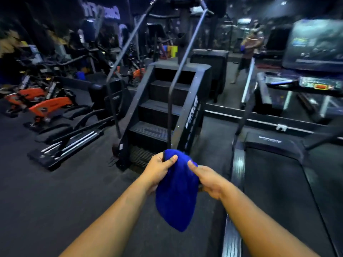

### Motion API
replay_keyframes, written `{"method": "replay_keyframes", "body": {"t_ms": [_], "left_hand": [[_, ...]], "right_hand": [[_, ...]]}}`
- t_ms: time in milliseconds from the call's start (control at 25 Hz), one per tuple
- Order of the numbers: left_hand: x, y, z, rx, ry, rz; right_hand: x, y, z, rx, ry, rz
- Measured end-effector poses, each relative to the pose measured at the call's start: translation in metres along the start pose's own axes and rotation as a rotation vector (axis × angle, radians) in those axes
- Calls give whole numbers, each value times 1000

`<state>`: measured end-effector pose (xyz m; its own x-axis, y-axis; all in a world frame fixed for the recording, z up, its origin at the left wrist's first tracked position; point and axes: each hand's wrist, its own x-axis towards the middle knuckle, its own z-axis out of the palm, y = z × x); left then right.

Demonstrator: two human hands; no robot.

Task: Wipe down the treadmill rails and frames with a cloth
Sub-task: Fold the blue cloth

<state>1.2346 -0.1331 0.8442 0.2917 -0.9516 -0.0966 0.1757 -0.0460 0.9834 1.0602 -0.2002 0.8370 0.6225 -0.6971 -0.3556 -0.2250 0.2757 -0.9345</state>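
Left hand and right hand both pinch a bunched blue cloth, fingers partly hidden behind it; treadmill at right, cut off

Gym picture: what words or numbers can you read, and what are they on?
No text here can be read for sure.
Treadmill front cover: a white logo, too blurred.
Stair machine side panel: white lettering, too blurred.
Back wall: a big pale sign, blurred and cut off.
Treadmill screen: bright patches, unreadable.
Blue cloth in the hands: no writing shows.
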Motion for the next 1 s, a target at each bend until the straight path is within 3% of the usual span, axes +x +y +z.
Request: {"method": "replay_keyframes", "body": {"t_ms": [200,320,440,560,680,760,880,1000], "left_hand": [[94,-15,-38,68,-200,-205],[137,-16,-26,225,-178,-203],[181,-11,-7,249,-211,-230],[240,-6,22,560,-407,-39],[290,7,59,1236,-318,329],[324,11,83,1428,-276,454],[386,12,122,1389,-375,549],[438,13,163,963,-505,452]], "right_hand": [[58,9,-13,123,463,-84],[82,3,-26,47,769,-136],[99,-5,-46,96,771,-227],[125,-9,-93,-53,709,-331],[148,-19,-147,-383,848,-352],[162,-24,-185,-580,987,-394],[182,-30,-243,-522,1038,-394],[204,-45,-283,-186,992,-348]]}}
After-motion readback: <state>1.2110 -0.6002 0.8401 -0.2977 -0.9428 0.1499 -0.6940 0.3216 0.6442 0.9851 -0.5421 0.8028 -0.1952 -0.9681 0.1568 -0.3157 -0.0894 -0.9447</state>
